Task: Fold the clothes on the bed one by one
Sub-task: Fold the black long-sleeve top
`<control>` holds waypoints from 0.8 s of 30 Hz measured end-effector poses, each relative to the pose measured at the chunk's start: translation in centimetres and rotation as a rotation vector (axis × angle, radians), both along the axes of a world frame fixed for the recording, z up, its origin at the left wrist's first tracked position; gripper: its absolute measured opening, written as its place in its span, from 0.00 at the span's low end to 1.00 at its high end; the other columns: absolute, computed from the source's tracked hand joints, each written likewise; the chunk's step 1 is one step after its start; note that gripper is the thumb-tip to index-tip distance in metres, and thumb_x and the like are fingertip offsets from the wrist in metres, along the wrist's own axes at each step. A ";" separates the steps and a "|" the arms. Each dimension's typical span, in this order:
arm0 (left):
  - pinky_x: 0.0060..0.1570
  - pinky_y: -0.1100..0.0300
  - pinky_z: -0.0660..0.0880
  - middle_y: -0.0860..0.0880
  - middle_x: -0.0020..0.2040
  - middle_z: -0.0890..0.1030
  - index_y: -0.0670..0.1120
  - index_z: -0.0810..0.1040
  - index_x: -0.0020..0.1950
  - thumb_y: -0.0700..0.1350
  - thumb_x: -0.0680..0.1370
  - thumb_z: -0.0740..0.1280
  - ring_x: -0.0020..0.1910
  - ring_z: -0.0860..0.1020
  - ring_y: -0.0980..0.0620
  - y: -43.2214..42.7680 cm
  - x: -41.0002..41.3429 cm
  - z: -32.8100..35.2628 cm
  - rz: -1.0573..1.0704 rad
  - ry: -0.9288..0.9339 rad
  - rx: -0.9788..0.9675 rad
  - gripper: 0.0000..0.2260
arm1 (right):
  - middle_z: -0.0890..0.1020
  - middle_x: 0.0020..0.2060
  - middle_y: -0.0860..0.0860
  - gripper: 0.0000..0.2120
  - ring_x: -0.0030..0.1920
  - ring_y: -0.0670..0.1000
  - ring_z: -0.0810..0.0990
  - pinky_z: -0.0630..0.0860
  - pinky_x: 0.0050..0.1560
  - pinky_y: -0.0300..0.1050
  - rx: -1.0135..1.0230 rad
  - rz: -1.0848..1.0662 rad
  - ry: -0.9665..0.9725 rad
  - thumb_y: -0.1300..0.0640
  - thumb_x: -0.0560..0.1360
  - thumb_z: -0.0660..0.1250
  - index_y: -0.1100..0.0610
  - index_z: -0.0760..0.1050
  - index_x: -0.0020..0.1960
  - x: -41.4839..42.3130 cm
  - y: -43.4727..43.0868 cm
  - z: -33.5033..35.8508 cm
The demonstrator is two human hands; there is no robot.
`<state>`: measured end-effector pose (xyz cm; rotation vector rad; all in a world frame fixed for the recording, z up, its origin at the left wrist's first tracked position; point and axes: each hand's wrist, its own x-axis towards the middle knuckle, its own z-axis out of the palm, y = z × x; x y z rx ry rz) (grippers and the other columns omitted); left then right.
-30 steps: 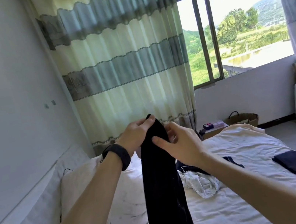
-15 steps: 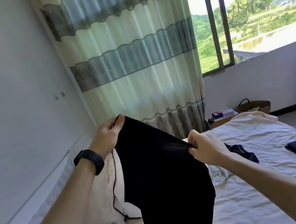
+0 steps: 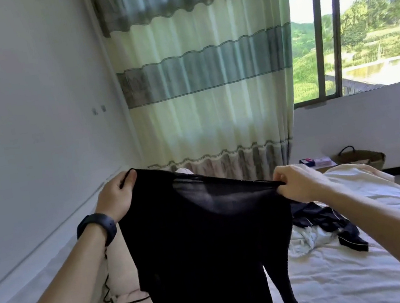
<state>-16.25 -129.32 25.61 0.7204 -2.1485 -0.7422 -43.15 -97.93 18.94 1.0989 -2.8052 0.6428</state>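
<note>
While left hand [image 3: 116,198] and right hand [image 3: 296,181] fingers [image 3: 280,174] clamp its waistband crosswise, black trousers [image 3: 208,241] hang — legs downward.

A striped curtain [image 3: 204,72] hangs at twelve o'clock; a window [image 3: 356,21] at two; a basket [image 3: 362,155], perhaps wicker, at three.

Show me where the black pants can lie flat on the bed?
The bare white bed sheet in front of the crumpled white and dark clothes pile, right of the hanging black pants, is free. Crowded: that pile and the pale pillow.
</note>
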 end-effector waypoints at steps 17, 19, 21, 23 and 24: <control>0.43 0.55 0.69 0.54 0.38 0.80 0.51 0.76 0.46 0.50 0.80 0.69 0.44 0.79 0.46 -3.9 2.9 -16.8 -0.108 -0.267 0.069 0.05 | 0.84 0.36 0.49 0.31 0.37 0.49 0.83 0.74 0.43 0.45 -0.075 -0.098 -0.683 0.28 0.67 0.72 0.59 0.82 0.42 4.3 1.6 -6.4; 0.41 0.54 0.74 0.56 0.39 0.78 0.56 0.74 0.51 0.53 0.79 0.69 0.41 0.78 0.48 -4.2 3.9 -19.7 -0.141 -0.388 -0.160 0.05 | 0.80 0.37 0.54 0.28 0.37 0.50 0.79 0.70 0.40 0.45 -0.102 -0.097 -0.765 0.32 0.68 0.75 0.59 0.77 0.42 5.1 2.4 -7.6; 0.33 0.54 0.77 0.54 0.42 0.77 0.61 0.70 0.56 0.57 0.78 0.63 0.35 0.80 0.45 -3.9 4.8 -22.1 -0.229 -0.403 -0.399 0.07 | 0.81 0.42 0.61 0.33 0.40 0.52 0.78 0.71 0.39 0.43 -0.157 -0.102 -0.866 0.37 0.67 0.79 0.67 0.78 0.52 5.8 3.5 -8.9; 0.20 0.59 0.70 0.53 0.41 0.74 0.60 0.70 0.55 0.56 0.76 0.59 0.23 0.76 0.44 -3.3 5.4 -23.9 -0.310 -0.469 -0.570 0.09 | 0.77 0.40 0.59 0.37 0.37 0.54 0.76 0.68 0.32 0.41 -0.176 -0.100 -0.914 0.38 0.63 0.82 0.68 0.77 0.55 6.5 4.6 -10.4; 0.17 0.61 0.66 0.53 0.40 0.71 0.58 0.71 0.54 0.54 0.76 0.58 0.19 0.72 0.45 -2.8 5.6 -24.6 -0.336 -0.486 -0.653 0.08 | 0.75 0.38 0.58 0.28 0.35 0.53 0.74 0.66 0.30 0.40 -0.186 -0.104 -0.936 0.43 0.68 0.81 0.65 0.78 0.53 6.8 5.1 -11.2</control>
